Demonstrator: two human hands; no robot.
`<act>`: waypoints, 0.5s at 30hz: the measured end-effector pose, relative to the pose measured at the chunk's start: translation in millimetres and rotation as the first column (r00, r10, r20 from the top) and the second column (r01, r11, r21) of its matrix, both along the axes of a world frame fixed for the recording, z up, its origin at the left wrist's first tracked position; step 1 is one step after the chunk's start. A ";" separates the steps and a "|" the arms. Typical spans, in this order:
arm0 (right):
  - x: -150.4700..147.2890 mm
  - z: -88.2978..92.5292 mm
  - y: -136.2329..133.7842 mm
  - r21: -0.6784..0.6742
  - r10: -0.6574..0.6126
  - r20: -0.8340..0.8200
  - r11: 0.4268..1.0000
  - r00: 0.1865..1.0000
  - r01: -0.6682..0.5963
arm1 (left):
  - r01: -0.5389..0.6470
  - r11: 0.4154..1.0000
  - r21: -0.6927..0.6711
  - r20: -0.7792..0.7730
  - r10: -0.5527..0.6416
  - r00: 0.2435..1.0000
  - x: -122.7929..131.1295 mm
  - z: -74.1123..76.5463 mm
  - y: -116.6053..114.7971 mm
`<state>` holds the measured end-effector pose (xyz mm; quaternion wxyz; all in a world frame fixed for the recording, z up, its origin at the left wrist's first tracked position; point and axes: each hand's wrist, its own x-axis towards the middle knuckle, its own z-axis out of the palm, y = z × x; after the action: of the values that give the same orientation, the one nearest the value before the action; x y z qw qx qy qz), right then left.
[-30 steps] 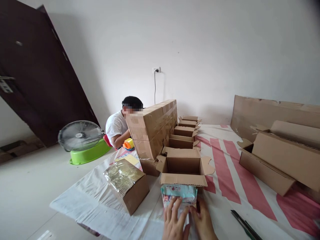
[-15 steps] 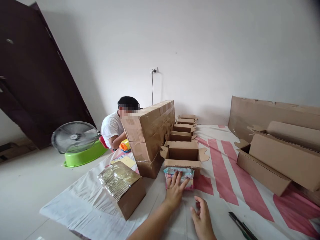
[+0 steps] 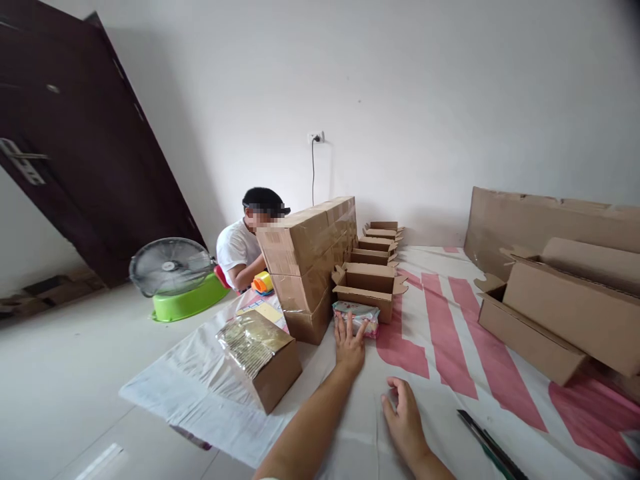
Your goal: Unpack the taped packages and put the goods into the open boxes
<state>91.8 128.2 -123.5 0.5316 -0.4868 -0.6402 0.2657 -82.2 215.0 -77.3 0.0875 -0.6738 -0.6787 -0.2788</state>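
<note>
My left hand point(image 3: 351, 343) reaches forward with its fingers spread against the near side of a soft, colourful plastic pack point(image 3: 369, 315) that looks like wet wipes. The pack lies against the front of an open cardboard box point(image 3: 387, 308), whose end flaps stick out sideways. Nearer to me, my right hand point(image 3: 406, 417) hovers over or rests on the sheet, fingers loosely bent, thumb apart, nothing in it. A utility knife point(image 3: 490, 443) lies to the right of that hand.
Behind the open box runs a row of more open boxes point(image 3: 375, 245). A wall of taped cartons point(image 3: 305, 267) stands on the left, a single taped carton point(image 3: 263, 357) before it. Large cardboard pieces point(image 3: 565, 313) are at right. A person point(image 3: 240, 247) sits beyond, near a fan point(image 3: 170, 267).
My left hand has moved forward with the pack, and the nearest open box has shifted away too. The right hand stays nearly in place. The view has turned slightly left.
</note>
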 end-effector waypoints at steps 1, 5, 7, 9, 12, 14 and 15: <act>0.2 1.2 -0.1 0.002 0.001 0.003 1.000 1.000 -0.001 | -0.004 1.000 -0.010 0.013 0.004 1.000 1.7 -1.6 -7.3; 1.1 4.4 -0.3 0.000 0.011 0.014 1.000 1.000 -0.011 | 0.015 0.996 -0.090 0.065 -0.009 0.998 7.1 -4.8 -36.0; 2.1 5.2 -0.3 -0.006 0.023 0.021 1.000 0.999 -0.023 | 0.033 0.989 -0.143 0.096 -0.019 0.995 10.6 -6.3 -52.0; 3.6 6.1 -0.4 -0.013 0.038 0.028 0.999 0.999 -0.037 | 0.078 0.978 -0.191 0.125 -0.055 0.991 13.7 -6.4 -71.7; 6.0 8.1 -1.2 -0.027 0.064 0.032 0.998 0.997 -0.063 | 0.254 0.937 -0.240 0.161 -0.219 0.962 8.2 4.8 -109.0; 6.7 9.9 -2.5 -0.042 0.083 0.031 0.996 0.996 -0.082 | 0.380 0.905 -0.192 0.187 -0.347 0.919 -10.8 25.4 -133.7; 6.6 10.8 -3.3 -0.052 0.091 0.031 0.995 0.995 -0.089 | 0.407 0.903 -0.136 0.197 -0.378 0.905 -26.4 39.9 -143.8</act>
<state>98.3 125.0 -112.7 0.4959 -0.4752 -0.6633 0.2973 -108.6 71.2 -37.3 -0.0865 -0.7765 -0.5552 -0.2852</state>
